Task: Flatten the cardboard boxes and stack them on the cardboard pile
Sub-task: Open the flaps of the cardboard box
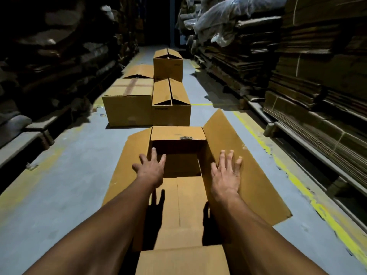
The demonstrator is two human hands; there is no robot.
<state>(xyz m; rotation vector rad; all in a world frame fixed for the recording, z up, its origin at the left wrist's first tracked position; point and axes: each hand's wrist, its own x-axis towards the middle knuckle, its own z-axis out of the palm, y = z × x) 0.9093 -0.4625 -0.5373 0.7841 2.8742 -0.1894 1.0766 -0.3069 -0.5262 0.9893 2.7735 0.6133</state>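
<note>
Dim aisle, grey floor (65, 175) | open box (178, 139) lies beneath both hands | left hand (151, 169) and right hand (226, 175) spread flat – nothing is gripped | side flaps should be pressed outward evenly, then walls collapsed along creases – cardboard pile (309, 80) is stacked rightward.

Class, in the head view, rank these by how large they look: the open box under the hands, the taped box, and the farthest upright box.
1. open box, partly because it is nearest
2. taped box
3. farthest upright box
</note>
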